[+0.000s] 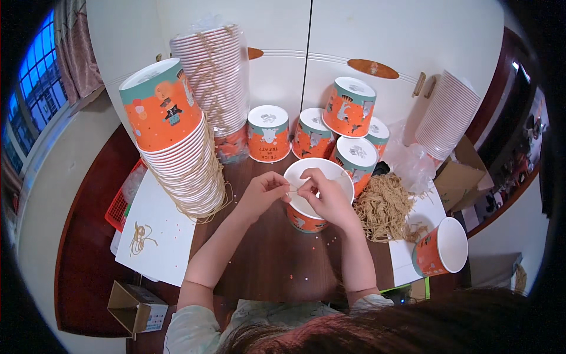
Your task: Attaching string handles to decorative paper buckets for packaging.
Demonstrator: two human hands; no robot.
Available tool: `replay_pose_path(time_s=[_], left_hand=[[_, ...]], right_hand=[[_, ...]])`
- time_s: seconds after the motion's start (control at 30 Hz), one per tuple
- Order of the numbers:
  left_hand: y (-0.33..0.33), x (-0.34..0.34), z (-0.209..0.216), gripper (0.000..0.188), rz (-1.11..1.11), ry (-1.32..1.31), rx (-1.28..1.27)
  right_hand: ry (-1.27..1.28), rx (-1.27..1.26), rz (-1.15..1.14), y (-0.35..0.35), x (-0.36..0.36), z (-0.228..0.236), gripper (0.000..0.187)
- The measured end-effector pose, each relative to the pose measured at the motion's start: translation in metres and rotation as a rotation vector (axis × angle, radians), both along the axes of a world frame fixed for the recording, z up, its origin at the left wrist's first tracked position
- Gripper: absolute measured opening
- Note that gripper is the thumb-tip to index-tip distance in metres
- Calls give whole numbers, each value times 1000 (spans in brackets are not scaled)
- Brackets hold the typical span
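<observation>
An orange and green paper bucket (305, 221) stands upright on the brown table, its white mouth facing up. Over the near left part of its rim, my left hand (266, 192) and my right hand (324, 194) meet fingertip to fingertip. Both are closed in a pinch on a thin tan string (293, 190), of which only a short piece shows between the fingers. Part of the bucket's opening is hidden behind my right hand. A heap of loose tan strings (383, 207) lies just right of the bucket.
Upside-down buckets (269, 134) stand along the back, some piled up. Tall nested stacks (180, 168) rise at the left, draped with strings. Another stack (448, 115) leans at the right. A single bucket (433, 251) tilts near the right edge. White sheets (159, 227) lie at the left.
</observation>
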State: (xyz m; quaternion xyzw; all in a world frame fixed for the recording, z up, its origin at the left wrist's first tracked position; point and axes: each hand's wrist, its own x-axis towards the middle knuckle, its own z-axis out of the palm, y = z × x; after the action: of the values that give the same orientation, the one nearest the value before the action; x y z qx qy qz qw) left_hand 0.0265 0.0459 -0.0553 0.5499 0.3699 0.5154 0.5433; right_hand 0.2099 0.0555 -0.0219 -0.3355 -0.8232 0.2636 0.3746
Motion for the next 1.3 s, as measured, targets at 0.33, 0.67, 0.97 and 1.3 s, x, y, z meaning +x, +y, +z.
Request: replay_pose_path(time_s=[0.33,0.67,0.97,1.3], left_hand=[[-4,-11,6,12,-55,192,39],[-7,-5,6,24,98,342,197],[-9,-13,9,24,189,462,228],[-16,-11,14,18,125,1029,239]], right_hand=[[-159,59,169,-8,-7,3,30],[-47,79,69,-2,-19,-6,25],[5,19,24,1,-18,-14,23],[18,-56,19,4,-15,-17,25]])
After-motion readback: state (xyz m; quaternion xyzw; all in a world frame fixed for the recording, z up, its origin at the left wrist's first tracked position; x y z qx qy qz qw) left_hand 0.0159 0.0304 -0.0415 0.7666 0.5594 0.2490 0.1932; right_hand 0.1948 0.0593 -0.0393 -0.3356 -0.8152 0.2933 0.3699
